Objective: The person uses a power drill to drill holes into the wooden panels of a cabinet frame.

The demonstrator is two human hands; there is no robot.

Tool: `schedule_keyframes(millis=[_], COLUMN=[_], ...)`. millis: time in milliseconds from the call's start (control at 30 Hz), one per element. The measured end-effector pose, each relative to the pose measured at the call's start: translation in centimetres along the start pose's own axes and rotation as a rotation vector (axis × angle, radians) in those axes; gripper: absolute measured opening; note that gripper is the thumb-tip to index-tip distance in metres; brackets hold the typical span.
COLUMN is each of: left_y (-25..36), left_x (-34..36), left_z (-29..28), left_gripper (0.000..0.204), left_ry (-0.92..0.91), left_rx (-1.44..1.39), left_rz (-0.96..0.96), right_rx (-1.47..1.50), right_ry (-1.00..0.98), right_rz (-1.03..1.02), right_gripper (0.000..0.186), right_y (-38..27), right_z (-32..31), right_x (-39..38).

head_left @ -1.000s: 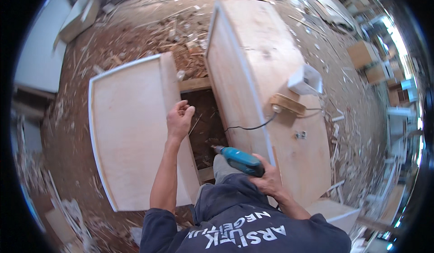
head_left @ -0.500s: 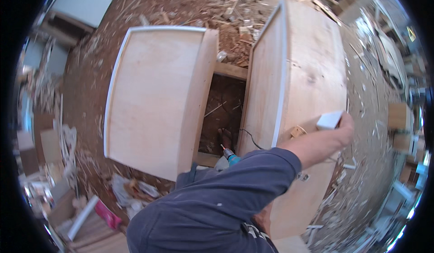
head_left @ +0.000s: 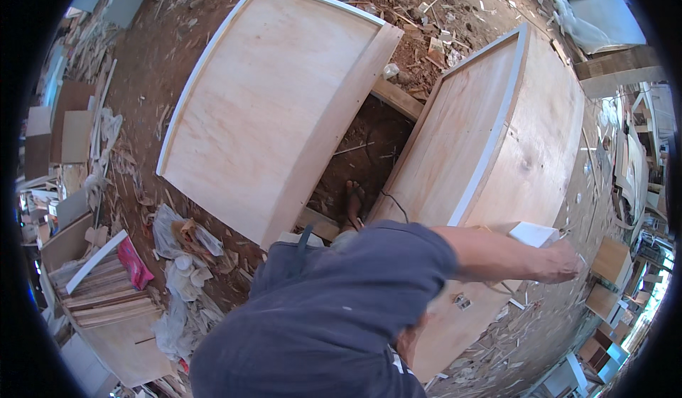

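Observation:
My left hand (head_left: pixel 560 261) reaches across my body to the right, fingers curled beside the white plastic container (head_left: pixel 531 233) on the right wooden cabinet (head_left: pixel 534 138); what it holds is too small to make out. A sliver of my right hand (head_left: pixel 410 340) shows under my left arm, its fingers hidden; the drill is out of sight. A dark cord (head_left: pixel 393 202) runs down the cabinet's white-edged side. A small metal fitting (head_left: pixel 462 300) lies on the cabinet. A second panelled wooden piece (head_left: pixel 263 99) lies to the left.
Between the two pieces are a wooden rail (head_left: pixel 398 101) and a foot (head_left: pixel 354 193) on the dirt floor. Scrap wood (head_left: pixel 433 50) litters the ground. Stacked boards (head_left: pixel 106 298) and plastic sheeting (head_left: pixel 181 291) are at lower left, stacked panels (head_left: pixel 607 259) at right.
My left hand has swung from the gap over to the container and slightly beyond it. My view has turned, and the teal drill in my right hand has become hidden behind my arm.

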State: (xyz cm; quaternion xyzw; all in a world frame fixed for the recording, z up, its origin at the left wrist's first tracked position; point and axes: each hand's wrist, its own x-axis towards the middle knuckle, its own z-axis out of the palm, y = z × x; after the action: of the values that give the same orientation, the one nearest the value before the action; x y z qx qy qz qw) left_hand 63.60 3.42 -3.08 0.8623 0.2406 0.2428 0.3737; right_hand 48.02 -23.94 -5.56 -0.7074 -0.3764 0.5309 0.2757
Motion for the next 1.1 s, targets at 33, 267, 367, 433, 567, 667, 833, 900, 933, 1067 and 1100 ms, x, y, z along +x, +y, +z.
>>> schedule_keyframes(millis=[33,267,367,433,567,667,833,900,933,1067,1100], left_y=[-0.6,-5.8,-9.1,-10.1,-9.4,-8.6,-7.6,-7.1,-6.9,-6.2,-6.1], left_x=[-3.0,-33.6,-46.4,-52.5,-57.6,-59.9,-62.8,-63.6,-63.8,-64.7,-65.0], left_z=[-1.1,-5.7,-2.2,1.4,5.7,7.2,7.2,7.0,6.9,7.8,8.2], left_gripper=[0.017,0.025,0.022,0.019,0.011,0.005,0.014,0.018,0.02,0.021,0.022], left_ry=[0.166,0.77,0.922,1.107,1.222,1.363,1.565,1.576,1.583,1.63,1.632], left_rx=[-0.145,-0.681,-0.851,-1.2,-1.641,-1.935,-2.051,-2.073,-2.084,-2.107,-2.118], left_rz=[0.035,-0.671,-1.059,-1.156,-1.196,-1.003,-0.735,-0.714,-0.703,-0.677,-0.67], right_rx=[0.012,-0.032,-0.045,-0.026,-0.013,-0.087,-0.12,-0.146,-0.159,-0.188,-0.201], right_ry=[-0.034,-0.037,-0.069,-0.104,-0.174,-0.238,-0.33,-0.347,-0.356,-0.395,-0.402], right_rz=[0.011,0.071,0.02,0.024,0.055,0.051,0.04,0.046,0.049,0.001,0.012], right_gripper=[0.06,0.07,0.067,0.067,0.069,0.071,0.075,0.076,0.076,0.05,0.051], right_y=[0.1,4.0,4.1,4.1,2.9,2.9,3.2,2.9,2.7,2.3,2.2], right_z=[0.2,-0.1,0.6,1.6,3.6,4.8,6.4,6.8,7.0,8.1,8.4], right_x=[0.0,-0.1,-0.7,-1.6,-2.9,-3.5,-3.8,-3.8,-3.7,-3.7,-3.7])
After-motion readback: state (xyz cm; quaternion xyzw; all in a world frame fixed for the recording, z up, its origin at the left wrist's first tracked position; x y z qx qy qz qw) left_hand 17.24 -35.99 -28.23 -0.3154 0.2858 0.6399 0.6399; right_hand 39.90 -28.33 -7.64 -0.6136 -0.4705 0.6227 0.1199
